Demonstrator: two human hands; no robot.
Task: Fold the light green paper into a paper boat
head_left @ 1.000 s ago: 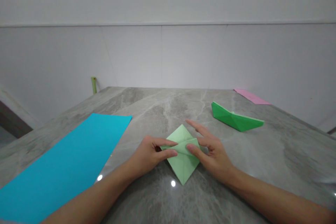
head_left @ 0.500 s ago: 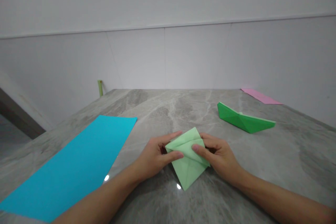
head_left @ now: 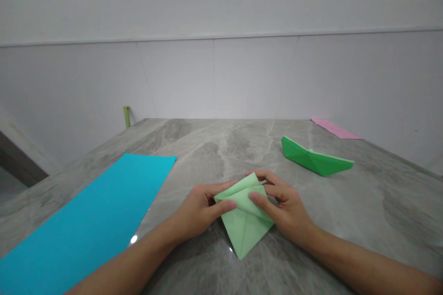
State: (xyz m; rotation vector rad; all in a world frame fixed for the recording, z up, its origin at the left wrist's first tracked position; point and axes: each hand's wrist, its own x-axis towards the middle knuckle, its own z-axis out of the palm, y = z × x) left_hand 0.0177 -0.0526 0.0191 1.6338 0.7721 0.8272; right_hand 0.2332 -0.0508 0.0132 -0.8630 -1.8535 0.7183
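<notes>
Between my two hands is a pale green folded paper (head_left: 246,227), shaped like a diamond with one corner pointing toward me. Layered folds cross its upper half. My left hand (head_left: 205,206) pinches its left corner, thumb on the front face and fingers behind. On the right side, my right hand (head_left: 281,200) grips it with the thumb pressed on the front layer, while the fingers reach over and behind the upper edge. Parts of those fingers are hidden by the paper. A bright green folded paper boat (head_left: 316,159) stands beyond my right hand.
A large blue sheet of paper (head_left: 100,214) lies on the left of the grey marbled table (head_left: 211,147). Far right, a pink sheet (head_left: 336,129) rests near the table's edge. A light green post-like object (head_left: 127,116) stands by the white wall at the far left.
My right hand's fingers have shifted up over the paper's upper edge. The whole view has moved slightly, so the things on the table appear a little further left.
</notes>
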